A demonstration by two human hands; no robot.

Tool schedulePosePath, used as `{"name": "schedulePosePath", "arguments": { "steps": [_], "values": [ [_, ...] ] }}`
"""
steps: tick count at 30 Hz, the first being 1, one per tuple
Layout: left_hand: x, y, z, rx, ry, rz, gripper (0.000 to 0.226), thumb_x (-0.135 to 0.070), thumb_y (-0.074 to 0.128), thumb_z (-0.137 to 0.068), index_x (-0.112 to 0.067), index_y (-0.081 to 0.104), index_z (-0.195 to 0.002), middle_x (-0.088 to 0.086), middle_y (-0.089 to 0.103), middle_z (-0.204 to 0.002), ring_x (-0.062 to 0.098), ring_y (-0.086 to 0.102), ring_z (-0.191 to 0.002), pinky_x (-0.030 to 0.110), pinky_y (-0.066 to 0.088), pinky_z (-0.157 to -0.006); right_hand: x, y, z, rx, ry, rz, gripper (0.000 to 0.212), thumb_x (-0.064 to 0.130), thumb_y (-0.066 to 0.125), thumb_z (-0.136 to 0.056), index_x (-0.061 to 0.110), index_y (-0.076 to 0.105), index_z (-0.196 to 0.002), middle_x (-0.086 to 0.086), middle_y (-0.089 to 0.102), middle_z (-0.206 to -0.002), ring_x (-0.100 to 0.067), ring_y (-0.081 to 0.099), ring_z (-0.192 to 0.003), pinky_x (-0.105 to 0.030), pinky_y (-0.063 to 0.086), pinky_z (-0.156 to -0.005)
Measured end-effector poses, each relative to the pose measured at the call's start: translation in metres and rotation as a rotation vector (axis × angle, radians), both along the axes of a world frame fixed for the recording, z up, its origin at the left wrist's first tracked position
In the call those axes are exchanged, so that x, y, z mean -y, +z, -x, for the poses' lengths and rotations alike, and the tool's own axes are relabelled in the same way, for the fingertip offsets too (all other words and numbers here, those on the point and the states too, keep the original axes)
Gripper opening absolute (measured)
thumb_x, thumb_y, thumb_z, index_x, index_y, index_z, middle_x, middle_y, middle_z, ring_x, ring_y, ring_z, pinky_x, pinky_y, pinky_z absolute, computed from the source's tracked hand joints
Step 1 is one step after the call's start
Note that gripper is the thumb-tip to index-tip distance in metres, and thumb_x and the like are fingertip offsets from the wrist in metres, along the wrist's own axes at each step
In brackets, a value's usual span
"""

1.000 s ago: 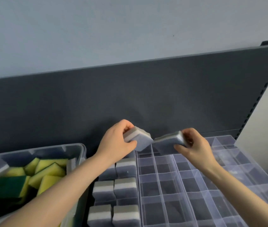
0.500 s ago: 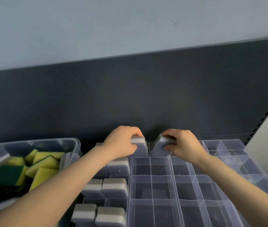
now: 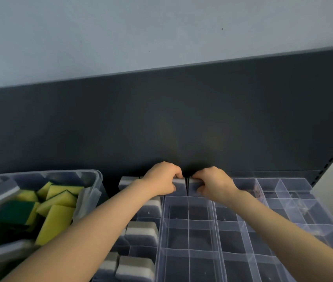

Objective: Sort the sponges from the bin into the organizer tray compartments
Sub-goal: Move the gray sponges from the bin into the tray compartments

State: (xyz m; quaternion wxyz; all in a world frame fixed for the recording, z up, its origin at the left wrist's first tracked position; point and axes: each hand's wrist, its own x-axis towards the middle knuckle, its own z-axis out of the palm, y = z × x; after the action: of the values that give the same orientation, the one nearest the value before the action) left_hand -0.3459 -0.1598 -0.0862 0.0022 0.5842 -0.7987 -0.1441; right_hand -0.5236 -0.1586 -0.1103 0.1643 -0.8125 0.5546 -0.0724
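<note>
Left hand [image 3: 160, 179] is holding its grip clamped on a grey sponge [image 3: 178, 186], fingers curled over the top edge. Right hand [image 3: 215, 184] is clamping a second grey sponge [image 3: 193, 186] likewise. Both sponges are sitting side by side in the organizer tray's [image 3: 243, 220] back row, a narrow gap between them, close against the dark back panel [image 3: 181, 119]. Open room is lying over the nearer compartments. Yellow-green sponges [image 3: 57, 218] are filling the bin [image 3: 98, 180], left.

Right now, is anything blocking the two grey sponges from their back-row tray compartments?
Nothing visible. The left hand holds the left sponge, the right hand the right sponge, both already partly inside adjacent back-row compartments, a divider between them.
</note>
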Motion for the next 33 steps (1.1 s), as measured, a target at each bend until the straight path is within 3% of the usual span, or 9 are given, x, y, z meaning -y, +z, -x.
{"name": "schedulePosePath", "arguments": {
  "steps": [8, 13, 16, 22, 25, 33],
  "values": [
    [-0.005, -0.002, -0.003, 0.001, -0.033, 0.005, 0.051, -0.015, 0.070, -0.084, -0.021, 0.054, -0.132, 0.000, 0.057, -0.132, 0.020, 0.054, -0.118, 0.034, 0.048, -0.095, -0.006, 0.002, -0.001, -0.028, 0.018, 0.006, 0.028, 0.014, 0.056, -0.078, 0.021, 0.063, -0.104, -0.004, 0.066, -0.102, -0.027, 0.060, -0.093, -0.036, 0.052, -0.075],
    [-0.019, 0.014, -0.018, -0.078, -0.055, 0.080, 0.057, -0.029, 0.070, -0.084, -0.028, 0.049, -0.137, -0.005, 0.052, -0.135, 0.015, 0.052, -0.116, 0.032, 0.047, -0.094, -0.018, 0.027, -0.004, -0.024, 0.024, 0.093, 0.048, 0.030, 0.063, -0.080, 0.025, 0.054, -0.127, 0.004, 0.061, -0.121, -0.019, 0.053, -0.113, -0.030, 0.047, -0.090],
    [-0.036, 0.026, -0.035, -0.102, -0.027, 0.128, 0.052, -0.034, 0.067, -0.086, -0.031, 0.050, -0.136, -0.008, 0.053, -0.133, 0.012, 0.054, -0.115, 0.033, 0.049, -0.092, -0.032, 0.041, -0.013, 0.023, -0.019, 0.138, 0.050, 0.031, 0.063, -0.082, 0.025, 0.052, -0.131, 0.006, 0.058, -0.128, -0.016, 0.052, -0.118, -0.027, 0.044, -0.093],
    [-0.078, 0.037, -0.094, 0.046, 0.022, 0.207, 0.044, -0.042, 0.061, -0.088, -0.033, 0.053, -0.131, -0.008, 0.059, -0.121, 0.014, 0.058, -0.106, 0.031, 0.050, -0.083, -0.060, 0.060, -0.053, 0.047, 0.013, 0.196, 0.037, 0.029, 0.062, -0.082, 0.030, 0.060, -0.119, 0.010, 0.063, -0.115, -0.015, 0.060, -0.106, -0.023, 0.046, -0.083],
    [-0.094, 0.040, -0.131, 0.109, 0.061, 0.245, 0.043, -0.045, 0.059, -0.089, -0.034, 0.053, -0.131, -0.006, 0.059, -0.123, 0.018, 0.057, -0.109, 0.035, 0.050, -0.082, -0.068, 0.067, -0.085, 0.036, 0.033, 0.203, 0.040, 0.033, 0.063, -0.084, 0.030, 0.058, -0.123, 0.010, 0.062, -0.118, -0.013, 0.059, -0.106, -0.023, 0.047, -0.086],
    [-0.122, 0.050, -0.240, 0.108, 0.214, 0.230, 0.043, -0.047, 0.060, -0.087, -0.037, 0.054, -0.128, -0.010, 0.057, -0.123, 0.014, 0.057, -0.110, 0.032, 0.048, -0.081, -0.076, 0.072, -0.168, 0.055, 0.124, 0.210, 0.038, 0.033, 0.060, -0.087, 0.030, 0.057, -0.125, 0.011, 0.061, -0.120, -0.010, 0.059, -0.105, -0.020, 0.045, -0.084]
  ]
}}
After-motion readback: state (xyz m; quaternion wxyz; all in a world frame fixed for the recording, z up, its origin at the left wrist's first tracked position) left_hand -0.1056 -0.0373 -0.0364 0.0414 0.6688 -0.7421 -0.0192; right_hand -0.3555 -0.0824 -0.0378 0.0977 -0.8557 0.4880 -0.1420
